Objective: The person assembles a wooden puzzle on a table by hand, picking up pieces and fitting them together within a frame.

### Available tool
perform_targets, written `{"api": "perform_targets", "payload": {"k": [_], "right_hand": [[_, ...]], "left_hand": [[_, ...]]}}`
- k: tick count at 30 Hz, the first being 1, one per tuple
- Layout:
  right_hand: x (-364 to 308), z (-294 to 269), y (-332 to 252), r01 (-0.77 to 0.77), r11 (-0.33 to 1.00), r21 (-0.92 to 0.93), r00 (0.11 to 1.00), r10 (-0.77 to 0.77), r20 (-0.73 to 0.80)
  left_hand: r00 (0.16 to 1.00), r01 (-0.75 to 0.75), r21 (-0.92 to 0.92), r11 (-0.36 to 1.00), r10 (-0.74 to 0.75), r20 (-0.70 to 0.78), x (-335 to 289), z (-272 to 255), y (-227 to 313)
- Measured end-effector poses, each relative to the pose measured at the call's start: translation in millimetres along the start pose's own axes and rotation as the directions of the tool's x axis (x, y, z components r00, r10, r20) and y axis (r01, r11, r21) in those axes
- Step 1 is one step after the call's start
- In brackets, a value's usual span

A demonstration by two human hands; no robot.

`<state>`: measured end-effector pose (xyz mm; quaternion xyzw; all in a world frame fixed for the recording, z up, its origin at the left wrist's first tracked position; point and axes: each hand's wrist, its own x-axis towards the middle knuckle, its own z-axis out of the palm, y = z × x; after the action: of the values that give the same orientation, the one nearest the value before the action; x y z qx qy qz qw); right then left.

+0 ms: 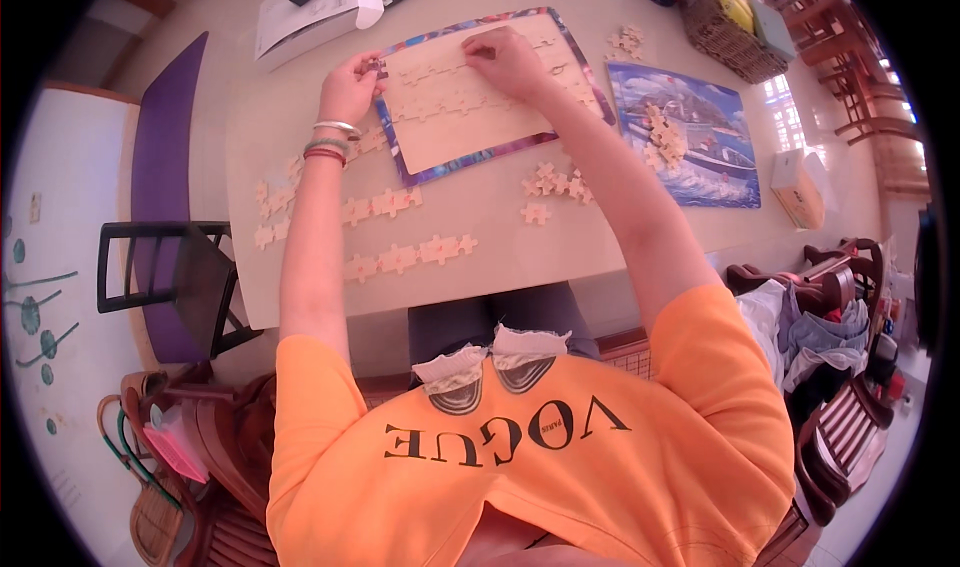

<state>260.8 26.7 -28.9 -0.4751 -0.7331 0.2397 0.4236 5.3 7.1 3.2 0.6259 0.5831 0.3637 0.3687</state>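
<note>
Jigsaw pieces (432, 108), flat and knobbed, interlock inside a rectangular frame (480, 159).

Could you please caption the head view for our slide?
Left hand at a puzzle board, right hand over it, loose pieces nearby.

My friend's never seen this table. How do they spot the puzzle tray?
Find the big pale table, then the left hand and right hand over it. The puzzle tray is the flat board by both. Unlike the blue picture sheet to its right, it has a pale middle and a colourful, patterned border.
</note>
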Motion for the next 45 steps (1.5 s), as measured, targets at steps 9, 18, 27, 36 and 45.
{"api": "perform_targets", "payload": {"k": [9, 18, 27, 36, 45], "right_hand": [[9.4, 10.0, -21.2, 0.148, 0.940, -0.308, 0.985, -0.110, 0.135], [12.2, 34.4, -26.7, 0.123, 0.941, -0.315, 0.970, -0.047, 0.239], [12.9, 37.2, -22.8, 0.074, 0.962, -0.261, 0.981, -0.024, 0.190], [11.9, 37.3, -24.2, 0.064, 0.972, -0.224, 0.985, -0.025, 0.170], [9.6, 35.0, -29.6, 0.093, 0.963, -0.253, 0.986, -0.053, 0.160]], "left_hand": [[0.997, -0.071, 0.184, 0.980, 0.076, -0.019, -6.5, -3.4, 5.4], [0.959, -0.281, 0.454, 0.845, 0.233, 0.161, 15.1, 13.0, 2.1], [0.961, -0.268, 0.535, 0.801, 0.182, 0.210, 12.1, 18.1, 17.6], [0.958, -0.260, 0.577, 0.774, 0.133, 0.253, 15.2, 14.8, 20.0], [0.949, -0.291, 0.645, 0.707, 0.127, 0.289, 13.0, 18.1, 23.3]]}}
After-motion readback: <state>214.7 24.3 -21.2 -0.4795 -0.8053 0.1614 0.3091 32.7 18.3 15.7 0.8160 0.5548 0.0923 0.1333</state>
